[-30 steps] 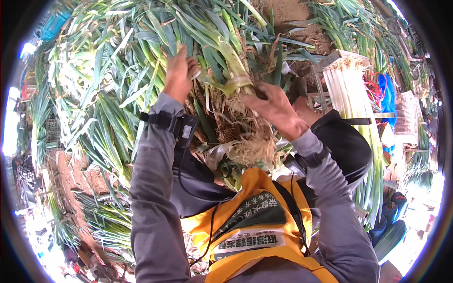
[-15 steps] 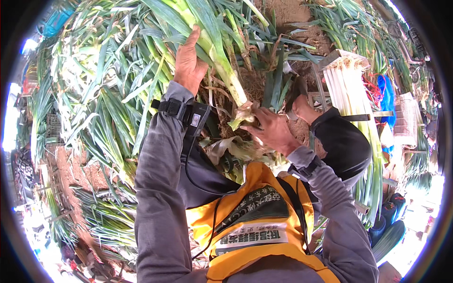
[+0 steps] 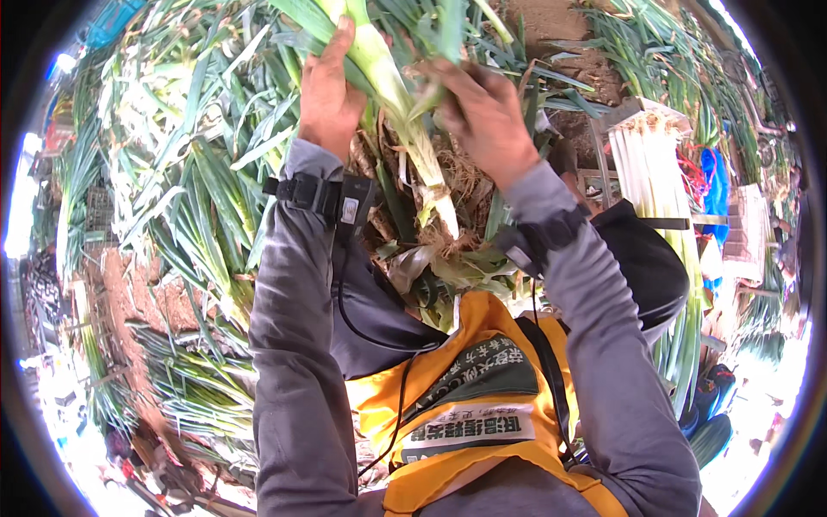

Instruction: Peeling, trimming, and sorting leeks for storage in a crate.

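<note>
My left hand (image 3: 332, 99) is closed around the green upper part of a leek (image 3: 413, 142), which slants down toward my knees. Its pale lower stalk and root end point at me, with a torn strip of outer skin (image 3: 427, 205) hanging beside the tip. Beside the upper stalk, my right hand (image 3: 489, 121) has its fingers bent and pinched on a green outer leaf (image 3: 450, 36), which stands partly away from the stalk. Some of the right fingertips are blurred. Peeled leaves and dry roots (image 3: 448, 239) lie below the stalk.
A large heap of leeks (image 3: 198, 112) spreads at the left and far side. To the right, trimmed white leeks (image 3: 642, 159) lie bundled in a metal stand (image 3: 601, 151). Beyond are blue plastic (image 3: 714, 185) and a pale crate (image 3: 746, 228). Brown soil (image 3: 551, 26) shows between piles.
My right hand has moved from the root end up and away to the leek's upper stalk, and now grips a leaf. My left hand and the leek have shifted slightly left and farther off.
</note>
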Demonstrator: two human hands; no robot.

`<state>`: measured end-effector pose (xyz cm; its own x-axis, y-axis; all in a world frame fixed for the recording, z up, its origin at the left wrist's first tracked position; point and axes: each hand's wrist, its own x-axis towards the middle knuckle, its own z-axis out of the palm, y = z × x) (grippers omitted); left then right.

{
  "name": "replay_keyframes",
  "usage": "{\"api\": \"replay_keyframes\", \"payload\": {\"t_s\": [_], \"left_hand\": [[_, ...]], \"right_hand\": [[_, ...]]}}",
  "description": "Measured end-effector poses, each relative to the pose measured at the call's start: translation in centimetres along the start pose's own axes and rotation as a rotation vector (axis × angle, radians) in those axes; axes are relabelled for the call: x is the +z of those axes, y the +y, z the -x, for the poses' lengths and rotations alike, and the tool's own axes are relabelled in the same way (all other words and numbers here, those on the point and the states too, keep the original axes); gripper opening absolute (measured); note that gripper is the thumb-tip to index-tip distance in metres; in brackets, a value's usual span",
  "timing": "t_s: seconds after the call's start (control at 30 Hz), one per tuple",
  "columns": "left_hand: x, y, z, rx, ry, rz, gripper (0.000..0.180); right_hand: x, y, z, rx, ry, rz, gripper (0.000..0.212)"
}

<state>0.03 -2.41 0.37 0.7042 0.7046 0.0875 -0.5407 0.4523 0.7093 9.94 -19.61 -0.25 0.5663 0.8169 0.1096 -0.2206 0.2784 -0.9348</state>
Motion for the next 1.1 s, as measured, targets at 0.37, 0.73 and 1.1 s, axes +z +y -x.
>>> {"api": "replay_keyframes", "payload": {"t_s": [0.37,0.73,1.1], "left_hand": [[-1.1,1.0,-0.7,0.164,-0.048,-0.002,0.032],[-3.0,5.2,-1.4,0.238,0.073,0.016,0.030],[-7.7,6.4,-3.1,0.223,0.070,0.047,0.032]], "right_hand": [[-13.7,15.5,16.0,0.414,-0.264,0.946,0.035],[-7.8,10.1,11.8,-0.059,-0.042,1.093,0.056],[-2.2,11.1,6.4,-0.265,-0.286,1.171,0.031]]}}
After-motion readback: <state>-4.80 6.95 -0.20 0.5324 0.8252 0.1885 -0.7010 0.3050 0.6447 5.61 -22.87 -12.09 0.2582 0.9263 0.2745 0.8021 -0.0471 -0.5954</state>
